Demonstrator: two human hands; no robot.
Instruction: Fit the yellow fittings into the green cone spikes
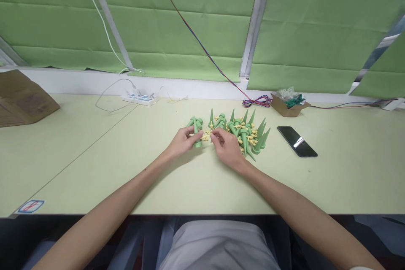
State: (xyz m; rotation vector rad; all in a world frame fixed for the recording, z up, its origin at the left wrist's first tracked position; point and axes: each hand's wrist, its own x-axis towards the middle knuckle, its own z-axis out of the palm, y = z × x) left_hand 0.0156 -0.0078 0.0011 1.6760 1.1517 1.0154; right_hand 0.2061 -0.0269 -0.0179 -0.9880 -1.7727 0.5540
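Note:
Near the middle of the table, my left hand (182, 141) is closed around a green spike (196, 130), its wide end toward me. More green pieces (198, 121) lie just behind it. My right hand (228, 148) is pinched at the fingertips, close to small yellow parts (206, 136) between the two hands; what its fingertips hold is too small to make out. Behind and right of my right hand is a pile of green spikes (244, 135), some standing on their wide ends, mixed with small yellow pieces (252, 139).
A black phone (296, 141) lies right of the pile. Behind it are a small cardboard box (286, 107) with plastic and green items, and a coiled cable (257, 101). A power strip (141, 98) and a brown paper bag (23, 99) are at left.

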